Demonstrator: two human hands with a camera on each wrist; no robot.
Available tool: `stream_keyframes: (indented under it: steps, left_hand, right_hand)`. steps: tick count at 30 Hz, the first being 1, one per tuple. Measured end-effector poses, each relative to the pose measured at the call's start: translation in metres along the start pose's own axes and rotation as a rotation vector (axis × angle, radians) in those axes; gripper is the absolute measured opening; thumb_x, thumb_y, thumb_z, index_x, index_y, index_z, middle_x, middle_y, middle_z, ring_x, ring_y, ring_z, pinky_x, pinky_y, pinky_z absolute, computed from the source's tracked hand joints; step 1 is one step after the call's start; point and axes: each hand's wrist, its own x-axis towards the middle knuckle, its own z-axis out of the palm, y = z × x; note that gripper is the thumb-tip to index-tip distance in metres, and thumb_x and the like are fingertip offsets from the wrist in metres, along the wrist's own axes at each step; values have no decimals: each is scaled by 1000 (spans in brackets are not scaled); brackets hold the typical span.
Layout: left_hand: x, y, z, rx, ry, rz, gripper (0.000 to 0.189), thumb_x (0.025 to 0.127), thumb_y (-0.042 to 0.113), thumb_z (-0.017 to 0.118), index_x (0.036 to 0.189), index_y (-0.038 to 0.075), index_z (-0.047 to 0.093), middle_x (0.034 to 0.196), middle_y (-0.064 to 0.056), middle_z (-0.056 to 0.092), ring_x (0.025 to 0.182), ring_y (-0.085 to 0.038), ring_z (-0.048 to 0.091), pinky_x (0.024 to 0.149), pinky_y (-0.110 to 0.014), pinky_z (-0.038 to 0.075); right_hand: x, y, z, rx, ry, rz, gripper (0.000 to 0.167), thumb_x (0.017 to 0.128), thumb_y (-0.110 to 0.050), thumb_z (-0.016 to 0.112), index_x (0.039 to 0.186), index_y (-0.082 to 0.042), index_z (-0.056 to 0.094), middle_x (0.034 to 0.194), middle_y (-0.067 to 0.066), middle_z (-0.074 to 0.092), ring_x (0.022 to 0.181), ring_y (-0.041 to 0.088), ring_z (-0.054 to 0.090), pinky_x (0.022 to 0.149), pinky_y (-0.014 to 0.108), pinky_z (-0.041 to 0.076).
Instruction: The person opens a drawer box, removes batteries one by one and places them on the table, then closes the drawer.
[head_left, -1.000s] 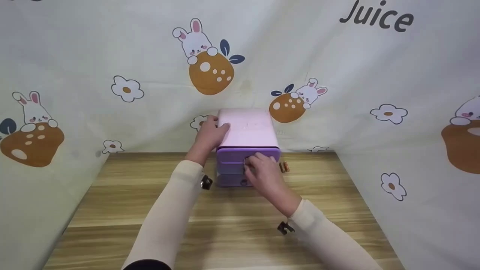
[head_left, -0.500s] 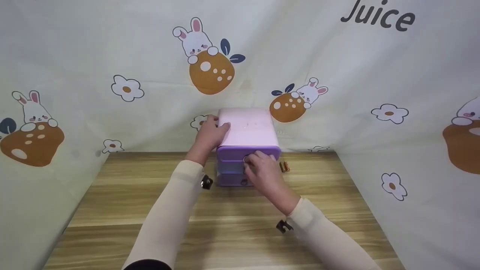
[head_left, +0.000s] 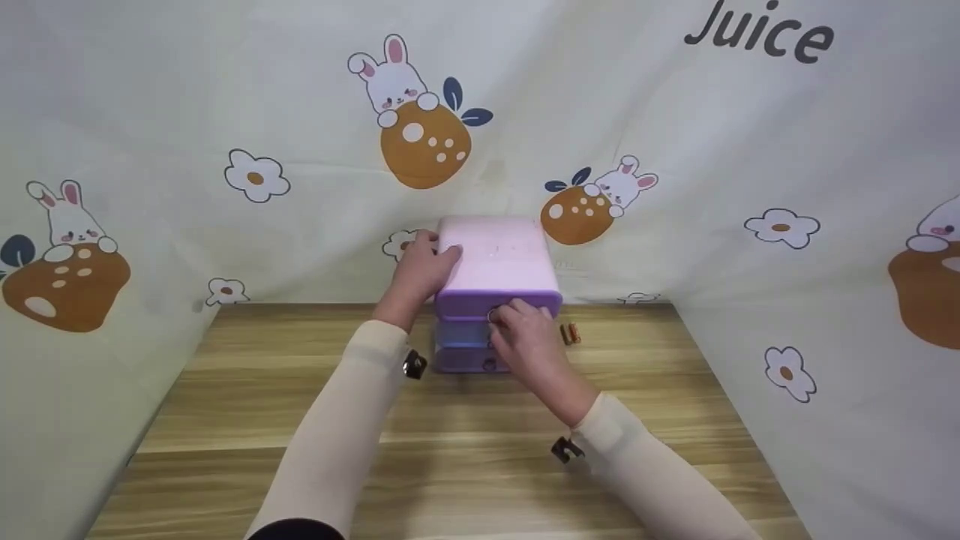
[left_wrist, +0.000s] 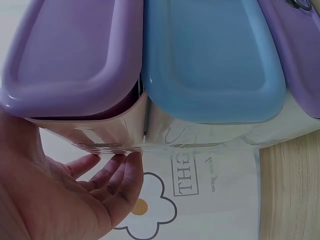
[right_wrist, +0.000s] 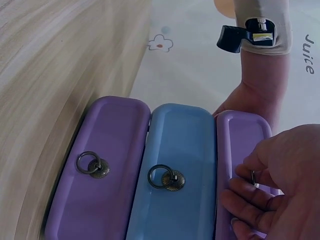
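Pinching the top ring [right_wrist: 253, 177], the right grip [head_left: 529, 337] has thumb and forefinger on it; the left grip [head_left: 421, 270] is spread over the upper left edge of the box [head_left: 495, 259], thumb on top, fingers against the side, pinching nothing. Box is at the far end of the surface [head_left: 637, 465], close to the cloth [head_left: 487, 97]. Top drawer [head_left: 463, 305] looks slightly ajar: dark gap behind its front, left wrist view. Risks, my guess: ring is thin, so a hard tug could slip it from the fingers; an angled pull could jam the drawer; box looks light, so weak bracing on the left might let it slide or tip forward. A twist to the right could also knock the small items [head_left: 572, 334] beside it, maybe batteries, too small to tell. Materials: box top pale pink, plastic-looking, rounded corners. Middle drawer [right_wrist: 175, 135] blue, bottom drawer [right_wrist: 112, 130] purple, smooth fronts with raised rounded rims. Rings dark metal on round fluted plates. Surface streaky wood-grain; cloth creased, printed with bunnies and flowers.
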Motion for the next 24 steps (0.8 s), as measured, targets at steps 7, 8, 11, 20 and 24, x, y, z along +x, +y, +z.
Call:
stream_keyframes:
  steps: [7, 8, 11, 20, 24]
  left_hand:
    - [0, 1, 0, -20, -2, -4, 70, 107, 51, 61, 157, 5, 47, 158, -20, 55, 143, -39, 55, 118, -57, 45]
    - [0, 1, 1, -20, -1, -4, 69, 107, 51, 61, 157, 5, 47, 158, -20, 55, 143, -39, 55, 118, -56, 45]
    - [0, 1, 0, -16, -2, -3, 69, 107, 51, 60, 157, 5, 47, 157, -20, 55, 143, -39, 55, 118, -56, 45]
    - [0, 1, 0, -12, -4, -6, 71, 107, 53, 60, 157, 6, 46, 159, -20, 54, 145, -40, 53, 119, -57, 44]
    - [0, 1, 0, -17, -2, -10, 71, 108, 52, 59, 158, 5, 45, 159, -20, 53, 147, -41, 51, 120, -57, 43]
  right_hand:
    - [2, 0, -1, -8, -33, 28, 4, 98, -15, 80, 100, -12, 79, 96, 2, 71, 88, 25, 69, 75, 45, 46]
    - [2, 0, -1, -7, -41, 34, 4, 98, -15, 80, 101, -12, 80, 96, 2, 71, 88, 25, 69, 75, 45, 46]
    - [3, -1, 0, -8, -56, 48, 5, 99, -15, 80, 102, -12, 80, 97, 2, 71, 89, 24, 69, 76, 44, 46]
    - [2, 3, 3, 4, -11, 23, 8, 97, -13, 82, 102, -12, 75, 96, 3, 73, 88, 24, 70, 75, 45, 47]
    - [-1, 4, 4, 40, -1, 23, 16, 96, -12, 81, 106, -12, 69, 96, 2, 74, 88, 23, 72, 76, 46, 52]
